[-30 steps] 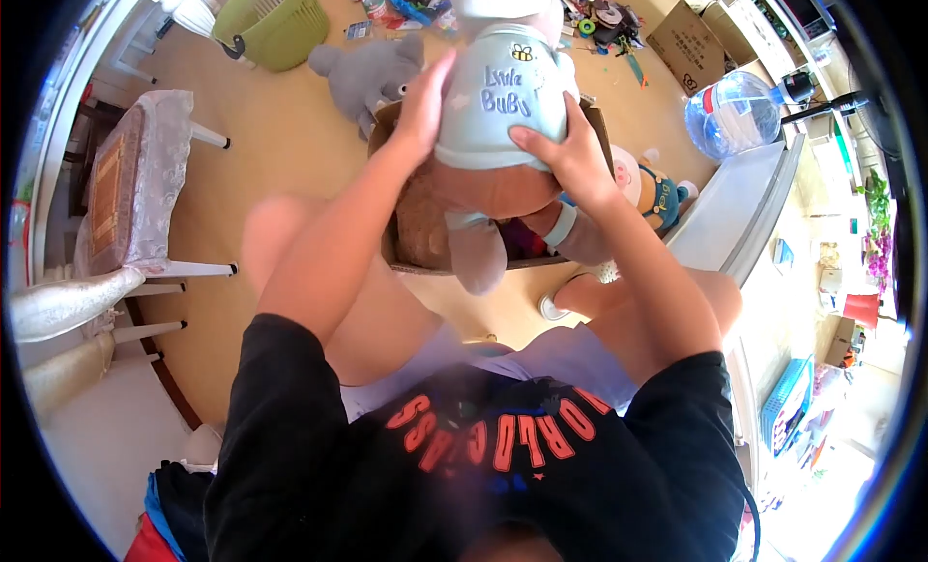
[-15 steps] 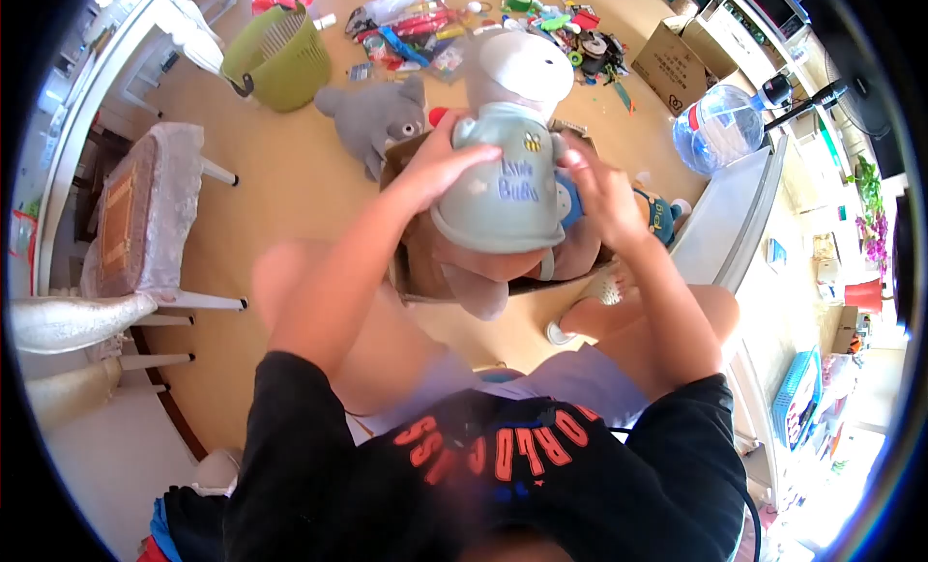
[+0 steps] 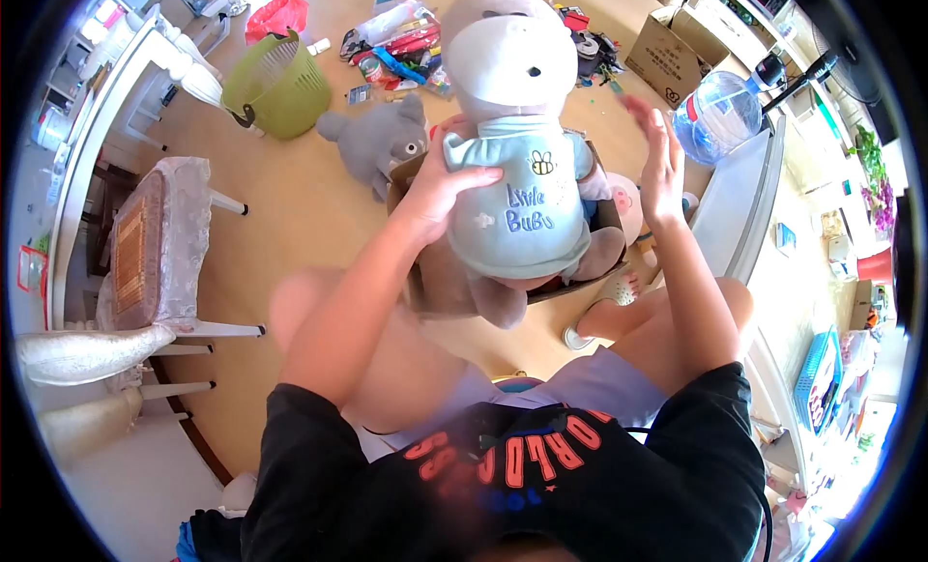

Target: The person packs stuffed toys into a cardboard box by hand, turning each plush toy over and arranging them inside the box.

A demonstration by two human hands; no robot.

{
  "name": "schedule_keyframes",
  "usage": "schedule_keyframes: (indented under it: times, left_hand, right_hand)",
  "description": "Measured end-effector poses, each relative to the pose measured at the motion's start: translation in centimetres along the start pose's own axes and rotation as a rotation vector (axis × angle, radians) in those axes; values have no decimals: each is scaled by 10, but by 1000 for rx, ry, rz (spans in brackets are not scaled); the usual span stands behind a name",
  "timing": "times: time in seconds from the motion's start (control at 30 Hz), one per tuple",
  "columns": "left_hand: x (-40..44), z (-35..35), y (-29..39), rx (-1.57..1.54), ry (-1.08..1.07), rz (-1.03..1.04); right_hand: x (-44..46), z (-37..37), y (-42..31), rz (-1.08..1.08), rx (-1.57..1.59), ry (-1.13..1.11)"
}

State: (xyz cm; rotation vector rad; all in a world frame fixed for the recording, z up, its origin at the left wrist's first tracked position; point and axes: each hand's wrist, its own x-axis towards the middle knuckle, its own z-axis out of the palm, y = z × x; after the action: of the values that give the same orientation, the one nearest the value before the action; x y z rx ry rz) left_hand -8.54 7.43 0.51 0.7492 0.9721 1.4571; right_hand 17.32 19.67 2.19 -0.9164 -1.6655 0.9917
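Observation:
A large plush toy (image 3: 517, 190) in a light-green shirt with a bee and lettering stands upright over a cardboard box (image 3: 418, 289). My left hand (image 3: 447, 175) grips its side and arm, thumb across the shirt front. To the right of the toy, my right hand (image 3: 662, 161) is raised off it, fingers stretched out and holding nothing. A pink pig-faced plush (image 3: 627, 209) shows at the box's right side. Beside the box on the left lies a grey plush (image 3: 379, 142). Most of the box's inside is hidden behind the large toy.
A green basket (image 3: 280, 88) and a pile of small items (image 3: 401, 45) are on the floor ahead. Another cardboard box (image 3: 667, 61) and a large water bottle (image 3: 715, 117) are at right. A chair (image 3: 159, 243) stands left, a white cabinet (image 3: 730, 214) right.
My right hand has let go of the large plush toy and moved right, its fingers opening out. The toy now sits more upright, still gripped by my left hand.

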Motion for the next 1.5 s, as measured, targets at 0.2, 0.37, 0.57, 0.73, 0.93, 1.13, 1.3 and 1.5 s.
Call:
schedule_keyframes:
  times: [0.2, 0.37, 0.57, 0.73, 0.93, 1.13, 1.3, 1.5]
  left_hand:
    - [-7, 8, -9, 310, -123, 67]
    - [-7, 12, -13, 489, -96, 220]
    - [-6, 3, 1, 13, -57, 169]
    - [-11, 20, -8, 40, -44, 208]
    - [-5, 20, -10, 186, -177, 76]
    - [-22, 43, 0, 449, -192, -8]
    - [-18, 31, -15, 479, -318, -24]
    - [-7, 34, -54, 439, -65, 0]
  right_hand:
    - [-15, 33, -26, 356, 661, -221]
    - [-18, 8, -34, 243, 625, -329]
    - [-18, 6, -49, 112, 445, -359]
    - [-25, 6, -58, 128, 454, -311]
    - [-29, 3, -68, 83, 630, -282]
    - [-21, -16, -95, -97, 251, -88]
    - [-8, -30, -91, 42, 315, 116]
    - [2, -43, -47, 295, 275, 145]
